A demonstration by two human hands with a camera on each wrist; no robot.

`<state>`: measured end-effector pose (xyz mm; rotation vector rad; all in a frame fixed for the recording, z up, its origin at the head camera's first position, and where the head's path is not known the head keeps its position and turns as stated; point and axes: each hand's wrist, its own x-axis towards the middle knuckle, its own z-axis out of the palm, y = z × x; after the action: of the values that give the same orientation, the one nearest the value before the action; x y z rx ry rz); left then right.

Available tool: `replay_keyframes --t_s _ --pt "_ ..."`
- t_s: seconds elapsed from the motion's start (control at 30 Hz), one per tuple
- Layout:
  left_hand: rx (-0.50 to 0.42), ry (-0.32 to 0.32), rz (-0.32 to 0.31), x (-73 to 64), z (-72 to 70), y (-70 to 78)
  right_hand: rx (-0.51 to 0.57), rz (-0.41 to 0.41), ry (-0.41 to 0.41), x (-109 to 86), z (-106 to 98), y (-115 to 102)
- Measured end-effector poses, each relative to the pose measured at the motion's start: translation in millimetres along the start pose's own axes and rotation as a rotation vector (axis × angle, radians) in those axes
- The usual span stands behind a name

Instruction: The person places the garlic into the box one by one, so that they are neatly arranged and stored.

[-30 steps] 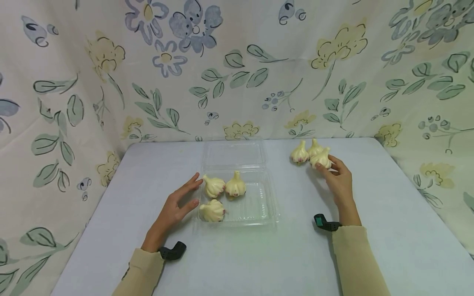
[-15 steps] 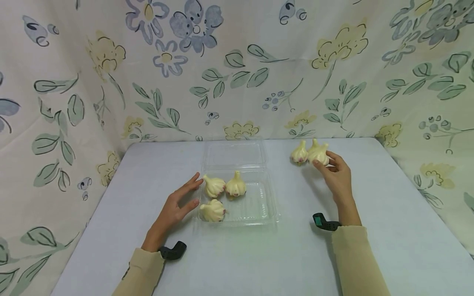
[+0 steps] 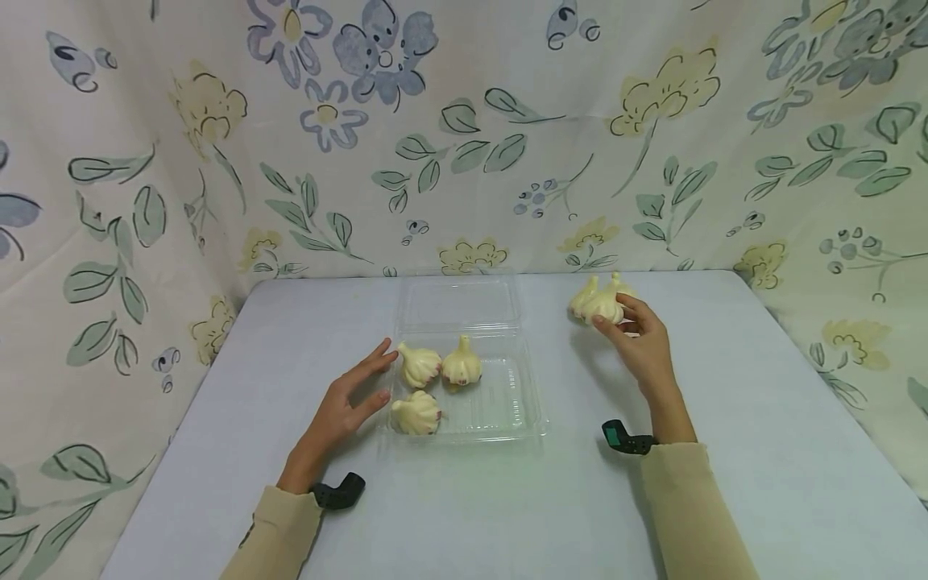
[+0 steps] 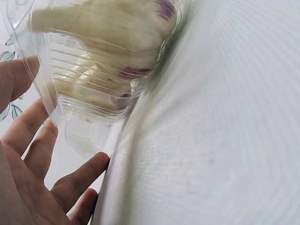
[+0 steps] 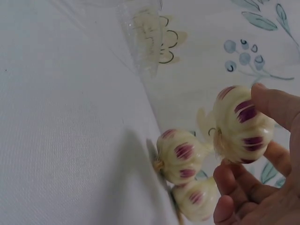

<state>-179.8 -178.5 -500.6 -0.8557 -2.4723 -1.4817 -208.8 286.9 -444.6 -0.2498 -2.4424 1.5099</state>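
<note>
Shifted leftward since the earlier frame, the right hand [image 3: 640, 342] pinched a garlic bulb [image 3: 602, 307] before two other bulbs [image 5: 181, 157], right of centre; the left hand [image 3: 346, 400], fingers spread, touched the clear container [image 3: 500, 407] at centre, presumably steadying it around three bulbs [image 3: 461, 366].

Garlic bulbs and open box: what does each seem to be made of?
Garlic bulbs: perhaps moulded plastic or foam, smooth, faintly shiny; purple patches look painted.
Open box: apparently thin, glossy plastic; its ribbed wall is see-through.
</note>
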Motion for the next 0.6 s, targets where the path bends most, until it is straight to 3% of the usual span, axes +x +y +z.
replay_keyframes --t_s 0.6 --pt "0.007 0.008 -0.01 -0.5 0.0 0.1 0.061 -0.147 -0.137 -6.7 18 -17"
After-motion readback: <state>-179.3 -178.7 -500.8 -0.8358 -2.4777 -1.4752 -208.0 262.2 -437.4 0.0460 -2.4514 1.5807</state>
